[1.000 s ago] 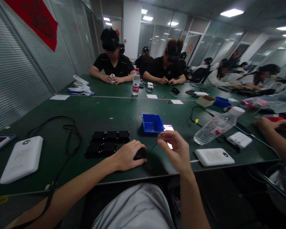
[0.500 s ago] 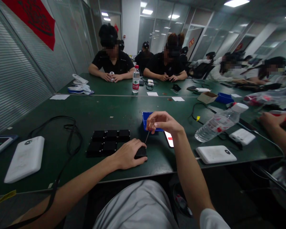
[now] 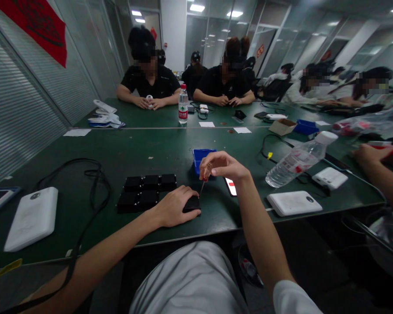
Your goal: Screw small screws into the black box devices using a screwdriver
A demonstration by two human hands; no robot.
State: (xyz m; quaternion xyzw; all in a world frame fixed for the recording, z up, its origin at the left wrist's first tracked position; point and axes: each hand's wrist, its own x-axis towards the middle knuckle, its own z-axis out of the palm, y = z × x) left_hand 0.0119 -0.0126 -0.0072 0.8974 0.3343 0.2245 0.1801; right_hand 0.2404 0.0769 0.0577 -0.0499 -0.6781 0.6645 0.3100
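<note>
My left hand [image 3: 175,206] rests on the green table, its fingers and thumb closed round a small black box [image 3: 192,203]. Above it, my right hand [image 3: 223,166] pinches the handle of a screwdriver [image 3: 207,171] with a clear, reddish grip. The thin shaft slants down to the far right corner of the black box. Several more black boxes [image 3: 142,199] stand in two rows to the left of my left hand. Just beyond my right hand lies a blue tray [image 3: 199,155], partly hidden by the fingers. A phone [image 3: 231,186] with a lit screen is half covered by my right wrist.
White power banks [image 3: 32,218] lie at the left and right [image 3: 291,203]. A tilted water bottle [image 3: 299,161] is on the right, with an upright bottle [image 3: 183,107] farther back. Black cable [image 3: 94,174] loops on the left. A neighbour's hands [image 3: 376,157] are at the right edge.
The whole view has shifted slightly, so things sit a little higher and more to the left. Both hands keep nearly the same pose, the screwdriver still at the box's corner.
</note>
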